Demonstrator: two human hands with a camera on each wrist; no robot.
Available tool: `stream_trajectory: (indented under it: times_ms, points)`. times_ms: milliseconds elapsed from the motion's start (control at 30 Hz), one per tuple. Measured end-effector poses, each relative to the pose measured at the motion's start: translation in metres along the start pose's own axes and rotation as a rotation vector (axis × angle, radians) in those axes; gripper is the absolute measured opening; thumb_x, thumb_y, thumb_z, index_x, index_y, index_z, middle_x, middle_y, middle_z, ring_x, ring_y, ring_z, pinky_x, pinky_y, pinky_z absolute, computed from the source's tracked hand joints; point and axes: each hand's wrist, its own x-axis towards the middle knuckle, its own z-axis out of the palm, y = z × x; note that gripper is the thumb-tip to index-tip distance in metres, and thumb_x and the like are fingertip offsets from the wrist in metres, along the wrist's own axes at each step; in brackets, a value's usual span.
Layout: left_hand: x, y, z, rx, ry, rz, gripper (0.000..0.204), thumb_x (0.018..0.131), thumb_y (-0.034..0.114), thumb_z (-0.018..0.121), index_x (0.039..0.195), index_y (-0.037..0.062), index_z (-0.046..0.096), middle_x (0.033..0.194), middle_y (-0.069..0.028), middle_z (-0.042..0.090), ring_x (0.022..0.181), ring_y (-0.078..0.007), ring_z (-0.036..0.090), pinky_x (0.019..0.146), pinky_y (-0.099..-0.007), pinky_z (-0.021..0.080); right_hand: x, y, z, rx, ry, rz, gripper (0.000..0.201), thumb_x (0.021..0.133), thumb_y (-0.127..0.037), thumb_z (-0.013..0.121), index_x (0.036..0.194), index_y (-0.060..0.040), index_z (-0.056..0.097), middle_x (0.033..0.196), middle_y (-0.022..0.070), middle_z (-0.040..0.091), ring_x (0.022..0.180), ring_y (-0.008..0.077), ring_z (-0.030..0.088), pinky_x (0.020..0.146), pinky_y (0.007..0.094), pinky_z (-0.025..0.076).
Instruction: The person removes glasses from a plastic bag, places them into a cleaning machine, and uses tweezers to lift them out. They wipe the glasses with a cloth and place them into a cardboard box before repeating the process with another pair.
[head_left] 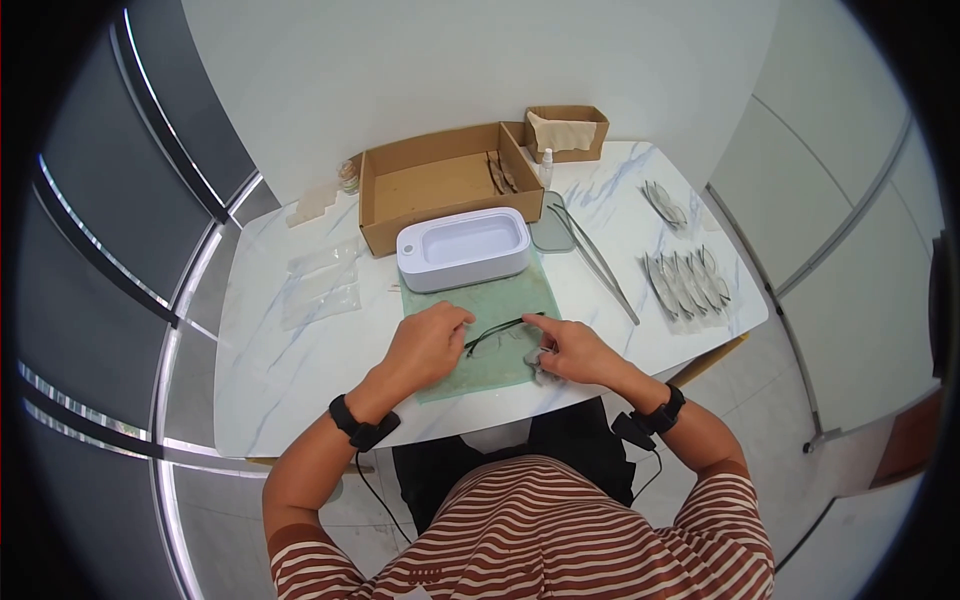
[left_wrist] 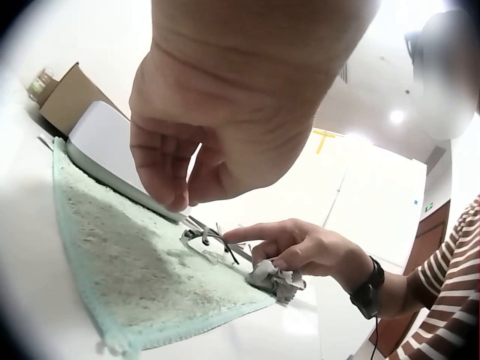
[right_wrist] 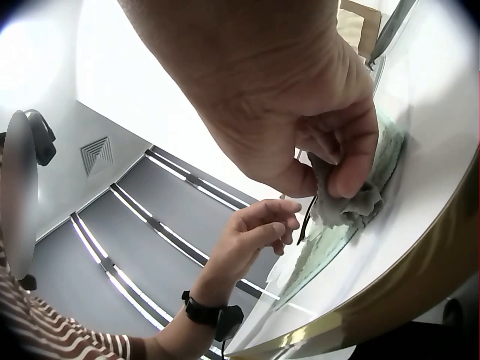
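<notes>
A pair of black-framed glasses (head_left: 497, 328) lies on the green cloth mat (head_left: 470, 380) between both hands. My right hand (head_left: 575, 352) holds a crumpled grey cloth (right_wrist: 352, 206) between thumb and curled fingers. Its index finger reaches out straight and touches the glasses' right end, as the left wrist view also shows. Beside the glasses' left end is my left hand (head_left: 425, 345), fingers loosely bent, with nothing visible in its grasp. In the left wrist view its fingertips hang just above the glasses.
Behind the mat stands a white ultrasonic cleaner (head_left: 465, 250), backed by an open cardboard box (head_left: 410, 190) with glasses inside. Long tweezers (head_left: 600, 265) and a grey-green lid (head_left: 552, 225) lie to the right. Several bagged glasses (head_left: 685, 285) rest farther right; clear bags (head_left: 322, 285) lie left.
</notes>
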Motion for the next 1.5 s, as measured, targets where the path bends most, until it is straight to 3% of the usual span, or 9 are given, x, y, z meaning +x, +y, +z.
stream_trajectory:
  times_ms: [433, 500, 567, 633, 700, 967, 1300, 1367, 1500]
  points:
    - [0.052, 0.006, 0.023, 0.280, -0.031, 0.242, 0.012, 0.087, 0.014, 0.070, 0.092, 0.0028, 0.071, 0.086, -0.0178, 0.068, 0.085, -0.0392, 0.068, 0.075, -0.0485, 0.054, 0.004, -0.028, -0.079, 0.291, 0.082, -0.119, 0.029, 0.092, 0.002, 0.063, 0.116, -0.0046, 0.075, 0.088, 0.0072, 0.072, 0.071, 0.0128, 0.067, 0.066, 0.0258, 0.055]
    - [0.067, 0.007, -0.001, 0.089, 0.183, 0.254, 0.015, 0.088, 0.012, 0.069, 0.096, 0.0002, 0.073, 0.085, -0.0203, 0.070, 0.078, -0.0365, 0.069, 0.070, -0.0433, 0.054, 0.015, -0.039, -0.096, 0.417, 0.210, -0.130, 0.027, 0.093, 0.001, 0.063, 0.116, -0.0049, 0.076, 0.092, 0.0059, 0.073, 0.074, 0.0104, 0.066, 0.066, 0.0250, 0.055]
    - [0.082, 0.013, -0.026, -0.162, 0.244, 0.026, 0.018, 0.089, 0.014, 0.069, 0.097, -0.0015, 0.073, 0.083, -0.0185, 0.072, 0.075, -0.0341, 0.069, 0.069, -0.0408, 0.054, 0.037, -0.040, -0.104, 0.530, 0.269, -0.226, 0.026, 0.095, 0.000, 0.062, 0.117, -0.0017, 0.074, 0.096, 0.0050, 0.073, 0.078, 0.0092, 0.066, 0.066, 0.0256, 0.056]
    - [0.102, -0.001, -0.037, -0.606, 0.242, -0.168, 0.019, 0.093, 0.017, 0.070, 0.099, -0.0011, 0.075, 0.075, -0.0041, 0.071, 0.067, -0.0097, 0.062, 0.064, -0.0263, 0.052, 0.065, -0.044, -0.112, 0.973, 0.445, -0.293, 0.026, 0.095, -0.001, 0.063, 0.119, 0.0020, 0.071, 0.099, 0.0056, 0.074, 0.081, 0.0104, 0.068, 0.068, 0.0264, 0.057]
    - [0.112, -0.008, -0.049, -0.915, 0.217, -0.179, 0.018, 0.098, 0.016, 0.067, 0.105, 0.0017, 0.074, 0.082, 0.0012, 0.070, 0.070, -0.0044, 0.059, 0.064, -0.0219, 0.051, 0.096, -0.037, -0.115, 1.150, 0.410, -0.417, 0.030, 0.095, -0.002, 0.063, 0.125, 0.0030, 0.066, 0.105, 0.0071, 0.073, 0.087, 0.0126, 0.069, 0.070, 0.0273, 0.059]
    - [0.126, -0.027, -0.043, -1.386, 0.066, -0.155, 0.020, 0.101, 0.016, 0.064, 0.116, 0.0034, 0.069, 0.091, 0.0002, 0.069, 0.076, -0.0044, 0.059, 0.064, -0.0199, 0.048, 0.148, -0.058, -0.103, 1.598, 0.373, -0.543, 0.027, 0.101, -0.008, 0.063, 0.126, 0.0024, 0.063, 0.111, 0.0074, 0.072, 0.096, 0.0157, 0.070, 0.076, 0.0289, 0.061]
    - [0.121, -0.026, -0.033, -1.324, -0.017, -0.226, 0.023, 0.099, 0.017, 0.068, 0.116, 0.0012, 0.070, 0.092, 0.0001, 0.068, 0.079, -0.0056, 0.061, 0.063, -0.0209, 0.048, 0.152, -0.057, -0.100, 1.216, 0.320, -0.377, 0.028, 0.095, -0.007, 0.073, 0.121, 0.0012, 0.070, 0.104, 0.0048, 0.071, 0.090, 0.0108, 0.068, 0.073, 0.0273, 0.057]
    - [0.120, -0.027, -0.032, -1.283, -0.015, -0.224, 0.023, 0.099, 0.018, 0.069, 0.116, 0.0015, 0.071, 0.092, -0.0002, 0.068, 0.080, -0.0061, 0.061, 0.063, -0.0211, 0.048, 0.158, -0.052, -0.094, 0.662, 0.534, -0.437, 0.028, 0.092, -0.005, 0.075, 0.118, 0.0024, 0.072, 0.105, 0.0029, 0.069, 0.089, 0.0093, 0.065, 0.071, 0.0275, 0.055]
    - [0.121, -0.027, -0.032, -1.200, -0.008, -0.229, 0.023, 0.098, 0.019, 0.070, 0.115, 0.0025, 0.072, 0.092, -0.0005, 0.069, 0.077, -0.0063, 0.062, 0.064, -0.0218, 0.049, 0.154, -0.063, -0.089, 0.158, 0.806, -0.554, 0.028, 0.086, 0.002, 0.075, 0.114, -0.0025, 0.074, 0.103, 0.0080, 0.067, 0.085, 0.0186, 0.066, 0.070, 0.0303, 0.054]
